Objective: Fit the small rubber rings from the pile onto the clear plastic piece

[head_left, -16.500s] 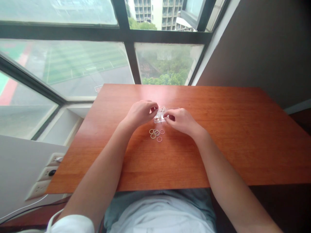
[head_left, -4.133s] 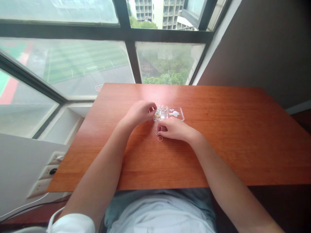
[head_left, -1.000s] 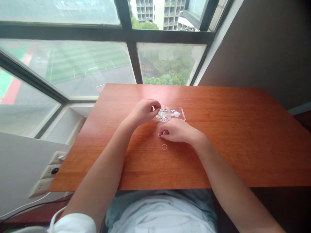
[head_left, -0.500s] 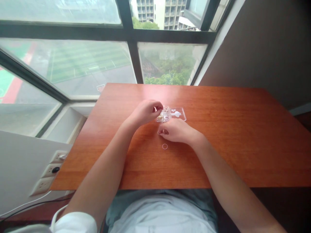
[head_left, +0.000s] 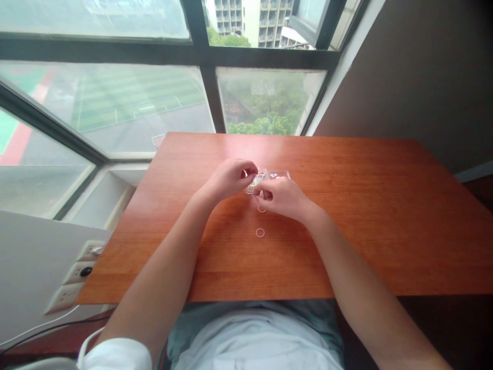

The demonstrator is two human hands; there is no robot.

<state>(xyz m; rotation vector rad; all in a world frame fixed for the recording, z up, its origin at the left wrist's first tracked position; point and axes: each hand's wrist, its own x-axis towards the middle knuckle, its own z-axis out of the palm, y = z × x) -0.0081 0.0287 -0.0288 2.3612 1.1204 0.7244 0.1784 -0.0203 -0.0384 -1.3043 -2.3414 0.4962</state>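
Observation:
A small clear plastic box (head_left: 260, 177) lies on the table, with compartments holding thin pale and golden ring-shaped bands. My left hand (head_left: 232, 177) is closed, its thumb and fingertips pinching the box's left side. From the right, my right hand (head_left: 283, 198) is pinched at the box's front edge, covering part of it. A thin pale band seems to show at its fingertips, though it is small and blurred. Just below this hand lies a pale pink hair tie (head_left: 262, 209), partly hidden. Nearer to me, a second pink hair tie (head_left: 260, 233) lies flat.
The reddish-brown wooden table (head_left: 365, 221) extends widely to the right. Behind it stand large windows with dark frames (head_left: 212, 97). Wall sockets (head_left: 79, 272) with plugs and cables are beside the left table edge.
My right hand has moved away from me to the box's front edge and now covers more of it. The upper hair tie has come into view below it. My left hand stays put.

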